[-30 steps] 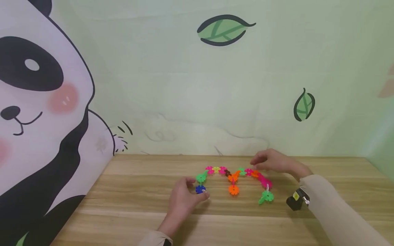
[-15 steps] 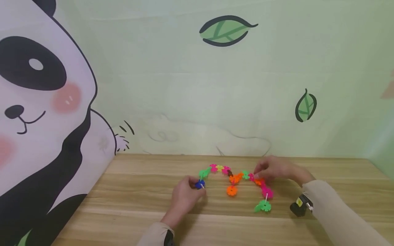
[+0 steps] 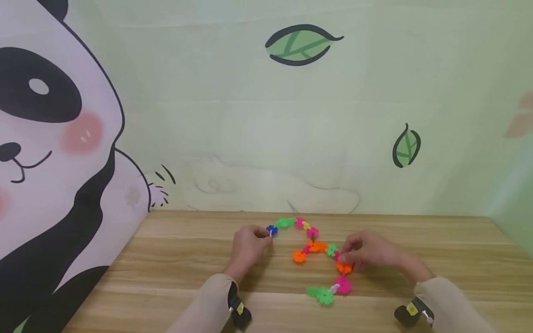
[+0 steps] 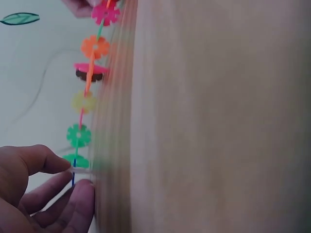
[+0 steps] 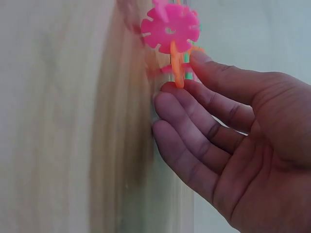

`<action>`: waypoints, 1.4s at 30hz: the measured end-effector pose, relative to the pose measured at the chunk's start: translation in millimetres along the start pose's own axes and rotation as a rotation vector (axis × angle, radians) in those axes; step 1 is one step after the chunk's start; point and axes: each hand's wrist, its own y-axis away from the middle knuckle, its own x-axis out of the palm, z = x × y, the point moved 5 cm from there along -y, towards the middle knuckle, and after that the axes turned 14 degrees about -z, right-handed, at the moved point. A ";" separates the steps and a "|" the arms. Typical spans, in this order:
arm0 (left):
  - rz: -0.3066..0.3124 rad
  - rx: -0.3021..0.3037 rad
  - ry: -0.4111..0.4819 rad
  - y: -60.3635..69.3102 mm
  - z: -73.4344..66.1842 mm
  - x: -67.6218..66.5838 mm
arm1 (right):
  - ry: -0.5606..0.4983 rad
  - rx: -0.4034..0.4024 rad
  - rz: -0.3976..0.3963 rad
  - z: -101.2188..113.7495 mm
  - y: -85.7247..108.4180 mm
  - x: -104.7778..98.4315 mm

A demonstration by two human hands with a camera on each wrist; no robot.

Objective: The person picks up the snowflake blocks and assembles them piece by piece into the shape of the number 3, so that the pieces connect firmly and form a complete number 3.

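Observation:
A chain of interlocking notched plastic discs in pink, orange, green, yellow and other colours lies in an S-shaped bend on the wooden table. My left hand pinches the chain's far left end, where a blue disc joins a white one. In the left wrist view, thumb and fingers meet at that white disc. Farther right, my right hand pinches the chain beside an orange disc. The right wrist view shows a large pink disc just beyond the fingertips; the exact disc pinched is partly hidden.
The chain's near tail ends in a green disc toward the table's front. A short side branch ends in an orange disc. Behind the wooden table stands a pale green backdrop printed with a panda and leaves.
The left end has shifted away from me with the left hand. My right hand has come nearer and taken hold of the chain, whose right part now curls toward me and left.

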 end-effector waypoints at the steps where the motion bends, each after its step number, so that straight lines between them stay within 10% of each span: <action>1: 0.007 -0.001 0.008 -2.6 0.6 1.7 | -0.011 -0.001 -0.001 0.8 2.3 1.9; 10: 0.063 -0.088 0.085 -16.6 4.5 15.1 | -0.061 0.009 -0.010 7.5 17.7 18.2; 42: 0.063 -0.015 0.005 -36.5 -7.1 33.8 | -0.095 0.032 0.000 17.9 30.0 28.6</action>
